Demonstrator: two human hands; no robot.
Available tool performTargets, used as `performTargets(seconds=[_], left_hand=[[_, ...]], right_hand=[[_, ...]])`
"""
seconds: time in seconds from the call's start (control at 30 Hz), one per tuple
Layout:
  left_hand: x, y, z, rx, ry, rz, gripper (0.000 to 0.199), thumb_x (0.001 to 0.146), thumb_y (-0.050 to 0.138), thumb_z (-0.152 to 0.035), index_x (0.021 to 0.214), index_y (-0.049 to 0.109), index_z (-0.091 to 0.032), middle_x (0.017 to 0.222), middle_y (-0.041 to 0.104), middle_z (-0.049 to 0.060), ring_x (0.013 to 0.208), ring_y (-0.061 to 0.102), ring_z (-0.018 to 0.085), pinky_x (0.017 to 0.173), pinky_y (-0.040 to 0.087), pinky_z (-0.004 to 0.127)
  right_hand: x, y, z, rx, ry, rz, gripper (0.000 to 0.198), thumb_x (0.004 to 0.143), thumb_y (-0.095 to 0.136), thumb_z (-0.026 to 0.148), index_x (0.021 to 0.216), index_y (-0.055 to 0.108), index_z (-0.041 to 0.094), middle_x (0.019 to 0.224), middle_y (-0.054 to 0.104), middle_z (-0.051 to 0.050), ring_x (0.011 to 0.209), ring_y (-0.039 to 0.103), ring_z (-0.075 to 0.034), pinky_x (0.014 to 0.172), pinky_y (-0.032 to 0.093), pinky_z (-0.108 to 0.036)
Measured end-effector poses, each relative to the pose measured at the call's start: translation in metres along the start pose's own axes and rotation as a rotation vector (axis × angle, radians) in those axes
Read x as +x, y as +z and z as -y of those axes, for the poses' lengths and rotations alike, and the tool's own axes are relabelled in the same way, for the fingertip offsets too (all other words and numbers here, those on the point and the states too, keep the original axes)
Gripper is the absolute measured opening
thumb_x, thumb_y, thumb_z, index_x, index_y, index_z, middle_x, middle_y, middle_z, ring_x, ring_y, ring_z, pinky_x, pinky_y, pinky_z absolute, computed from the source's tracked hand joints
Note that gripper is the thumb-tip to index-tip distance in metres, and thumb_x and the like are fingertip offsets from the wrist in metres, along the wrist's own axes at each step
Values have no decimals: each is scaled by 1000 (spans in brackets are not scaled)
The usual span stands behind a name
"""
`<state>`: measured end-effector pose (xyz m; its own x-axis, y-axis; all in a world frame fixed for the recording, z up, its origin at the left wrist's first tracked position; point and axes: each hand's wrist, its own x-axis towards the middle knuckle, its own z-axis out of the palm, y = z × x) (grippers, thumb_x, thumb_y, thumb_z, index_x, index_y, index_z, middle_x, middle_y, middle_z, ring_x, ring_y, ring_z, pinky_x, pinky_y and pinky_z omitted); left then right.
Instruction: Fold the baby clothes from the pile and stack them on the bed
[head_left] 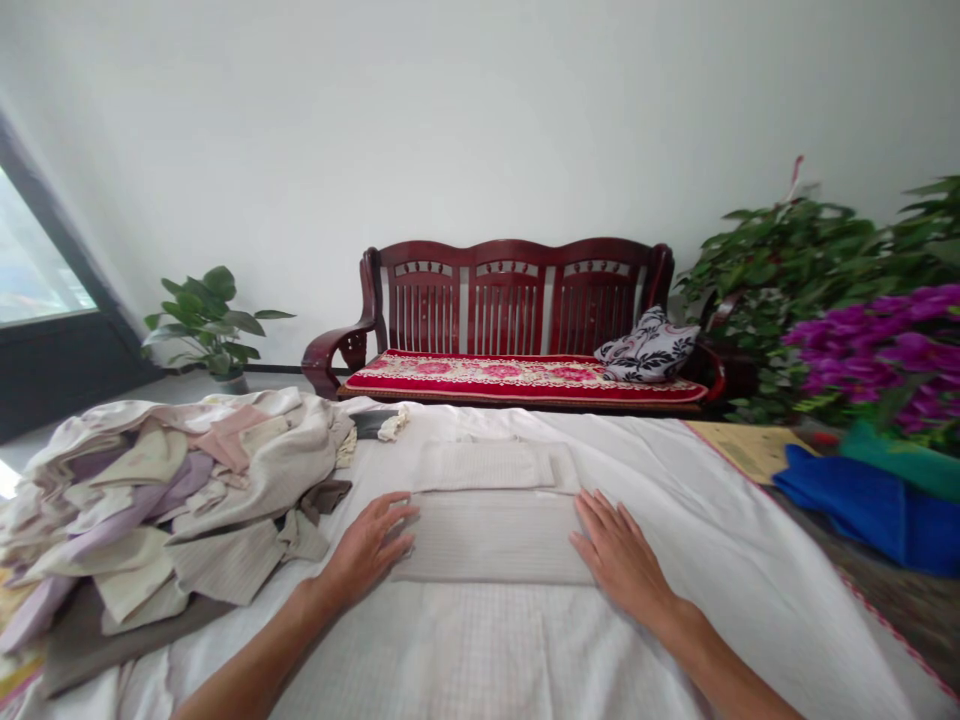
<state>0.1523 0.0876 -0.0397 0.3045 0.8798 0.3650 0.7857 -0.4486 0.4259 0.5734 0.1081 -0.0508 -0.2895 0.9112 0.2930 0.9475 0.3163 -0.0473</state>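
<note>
Bracketing a pale ribbed garment [491, 540] whose folds could skew

The left hand [373, 545] and right hand [619, 558] are open, fingers loosely spread, gripping nothing. If they tug unevenly, I reckon the layers could slip askew, or the white cloth [757, 570] beneath could ruck up. The garment lies flat between them, its side edges at the fingertips. Just beyond, along its far side, sits a narrower folded strip [480, 467].
</note>
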Motion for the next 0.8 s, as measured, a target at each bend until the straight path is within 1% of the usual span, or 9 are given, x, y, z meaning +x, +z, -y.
performTargets(seconds=[0.07,0.13,0.2,0.27,0.37,0.47,0.53,0.7,0.8], left_hand=[[-9,-13,-7,-32,78,68,30,88,63,-32,117,65,-26,128,60,9,118,58,24,99,50,38],[-16,-23,-14,-36,143,140,34,82,68,-29,115,64,-26,121,61,8,111,60,23,95,51,36],[-21,-28,-18,-14,191,191,40,77,67,-23,117,62,-27,119,62,6,109,60,23,94,51,35],[-24,-29,-21,23,219,202,43,75,64,-17,116,61,-27,116,63,5,107,60,22,95,51,34],[-25,-26,-23,74,234,182,34,79,59,-13,109,62,-26,111,64,4,103,62,20,92,50,31],[-23,-21,-25,109,239,167,21,83,54,-11,97,61,-25,104,65,3,97,62,18,87,49,28],[-22,-19,-26,132,224,166,16,83,52,-10,90,58,-23,96,64,3,91,61,18,82,48,27],[-22,-17,-29,207,244,114,17,79,49,-6,81,52,-22,80,58,0,78,56,17,71,44,27],[-23,-16,-29,204,280,59,19,76,48,-4,80,50,-22,84,60,1,82,58,18,77,45,29]], right_hand=[[-9,-15,-2,60,-89,-20,44,95,45,38,132,59,20,141,57,-10,135,47,-25,114,35,-47],[-18,-29,-2,126,-183,6,35,93,50,36,121,66,25,132,64,-7,125,55,-23,109,40,-42],[-27,-40,-2,163,-252,49,29,89,55,32,114,69,27,125,68,-5,118,59,-22,107,42,-40],[-33,-47,-1,162,-285,79,32,84,57,26,113,70,27,123,69,-5,116,60,-23,107,40,-41],[-38,-50,-1,123,-308,64,37,81,54,17,113,69,26,120,70,-5,111,61,-22,103,41,-39],[-40,-48,-1,81,-336,18,36,82,47,9,107,69,24,111,71,-6,102,62,-20,95,43,-35],[-41,-45,-1,49,-321,-1,34,84,44,6,100,68,23,103,70,-5,94,62,-19,88,43,-33],[-42,-37,-4,-28,-255,-65,28,84,42,3,82,63,22,85,63,-4,76,57,-19,73,40,-32],[-42,-35,-4,7,-223,-116,29,79,44,1,86,62,23,87,62,-3,79,57,-18,73,40,-30]])
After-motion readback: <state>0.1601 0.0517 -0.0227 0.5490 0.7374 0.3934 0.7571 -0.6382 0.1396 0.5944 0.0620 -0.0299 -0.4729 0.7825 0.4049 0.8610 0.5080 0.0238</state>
